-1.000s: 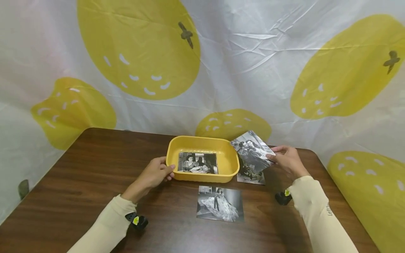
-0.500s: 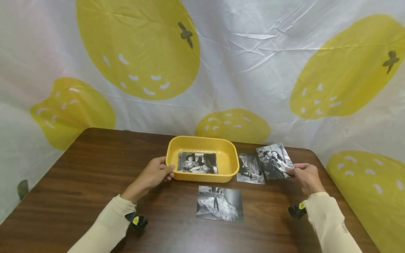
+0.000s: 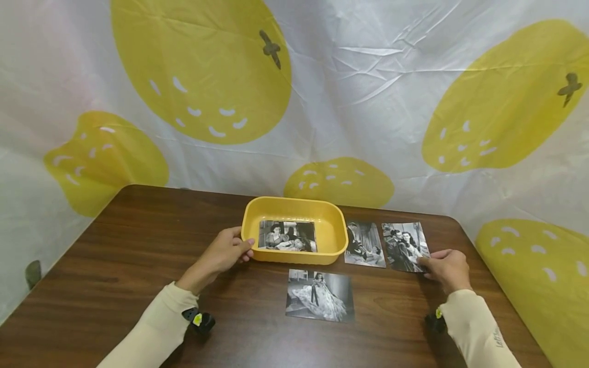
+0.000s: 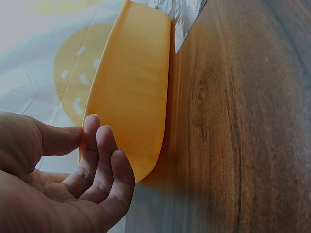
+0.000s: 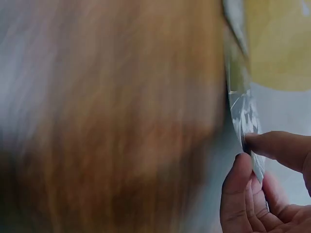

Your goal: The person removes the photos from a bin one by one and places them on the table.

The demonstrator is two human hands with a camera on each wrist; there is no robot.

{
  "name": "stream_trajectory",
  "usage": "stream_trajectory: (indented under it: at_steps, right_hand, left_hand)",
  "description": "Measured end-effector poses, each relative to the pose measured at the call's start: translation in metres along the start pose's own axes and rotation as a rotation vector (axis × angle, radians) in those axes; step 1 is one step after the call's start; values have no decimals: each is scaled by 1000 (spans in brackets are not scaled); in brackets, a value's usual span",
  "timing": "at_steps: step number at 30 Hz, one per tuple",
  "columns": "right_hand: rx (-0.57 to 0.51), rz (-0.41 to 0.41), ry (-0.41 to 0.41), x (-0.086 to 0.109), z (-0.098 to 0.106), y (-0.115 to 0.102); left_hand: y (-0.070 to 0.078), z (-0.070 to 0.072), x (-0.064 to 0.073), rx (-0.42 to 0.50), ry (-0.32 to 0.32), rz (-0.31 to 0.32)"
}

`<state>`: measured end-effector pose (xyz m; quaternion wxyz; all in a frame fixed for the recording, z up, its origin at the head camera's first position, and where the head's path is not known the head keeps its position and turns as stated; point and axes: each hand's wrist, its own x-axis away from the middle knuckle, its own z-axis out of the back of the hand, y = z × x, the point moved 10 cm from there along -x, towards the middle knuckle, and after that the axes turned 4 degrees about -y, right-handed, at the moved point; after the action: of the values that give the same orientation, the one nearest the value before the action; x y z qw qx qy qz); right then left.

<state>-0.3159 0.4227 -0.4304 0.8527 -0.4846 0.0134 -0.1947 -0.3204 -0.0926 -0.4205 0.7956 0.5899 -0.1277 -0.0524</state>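
A yellow plastic tray (image 3: 294, 258) stands on the table, and my left hand (image 3: 225, 251) pinches its left rim between thumb and fingers. The left wrist view shows the thumb on one side of the rim and curled fingers against the outer wall of the tray (image 4: 131, 82). Inside lie black-and-white photos (image 3: 287, 237), the top one showing several people. My right hand (image 3: 446, 268) pinches the lower right corner of a photo of a couple (image 3: 405, 246), right of the tray. Thumb and fingers grip that photo (image 5: 246, 114) in the right wrist view.
Between the tray and the held photo lies another photo (image 3: 364, 245). A photo of a figure in a wide gown (image 3: 319, 296) lies in front of the tray. A white curtain with yellow fruit prints (image 3: 340, 122) hangs behind the brown wooden table (image 3: 138, 255).
My right hand has carried the couple's photo from above the tray's right end rightward and down, to beside the neighbouring photo, which now shows fully. The left hand has stayed on the tray rim.
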Motion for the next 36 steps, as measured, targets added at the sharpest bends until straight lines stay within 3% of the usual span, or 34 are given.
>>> stream_trajectory:
  at_steps: [8, 13, 19, 24, 29, 36]
  right_hand:
    - [373, 106, -7, -2, 5, -8]
    - [525, 158, -16, -5, 7, -16]
    - [499, 239, 23, -3, -8, -43]
    - [439, 409, 36, 9, -42, -96]
    - [407, 570, -1, 22, -79, -150]
    - [375, 625, -105, 35, -132, -197]
  left_hand:
    - [1, 1, -1, 0, -5, 7]
    - [1, 2, -2, -9, 3, 11]
    - [5, 2, -1, -4, 2, -7]
    - [7, 1, -1, 18, -12, -20]
    - [5, 1, -3, 22, -11, -17]
    - [3, -1, 0, 14, -7, -5]
